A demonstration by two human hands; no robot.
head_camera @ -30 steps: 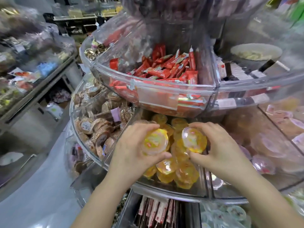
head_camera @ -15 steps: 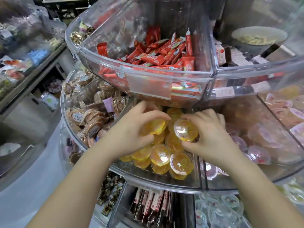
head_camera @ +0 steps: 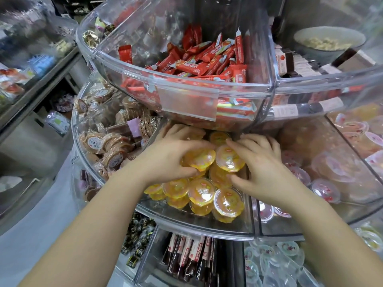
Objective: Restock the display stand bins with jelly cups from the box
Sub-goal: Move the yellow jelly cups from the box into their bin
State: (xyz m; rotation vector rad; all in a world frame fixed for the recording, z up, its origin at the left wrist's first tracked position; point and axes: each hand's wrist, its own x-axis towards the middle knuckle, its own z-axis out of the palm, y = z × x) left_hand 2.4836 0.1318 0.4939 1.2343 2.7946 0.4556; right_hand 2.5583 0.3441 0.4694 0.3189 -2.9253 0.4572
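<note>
Both my hands reach into the middle-tier clear bin (head_camera: 192,222) of the round display stand. My left hand (head_camera: 172,156) grips a yellow jelly cup (head_camera: 202,159), tilted, over the pile. My right hand (head_camera: 259,168) holds a second yellow jelly cup (head_camera: 229,158) right beside it; the two cups touch. Several more yellow jelly cups (head_camera: 201,192) lie heaped below in the same bin. The box is not in view.
The upper-tier bin (head_camera: 186,96) of red snack bars overhangs my hands closely. Wrapped round biscuits (head_camera: 112,141) fill the bin to the left, pink jelly cups (head_camera: 325,189) the bin to the right. Lower tiers hold stick packs (head_camera: 190,257) and clear cups (head_camera: 275,264). A shelf (head_camera: 31,75) stands left.
Both hands have pushed farther in and down under the upper tier, carrying their yellow cups onto the pile. The view has moved closer to the stand.
</note>
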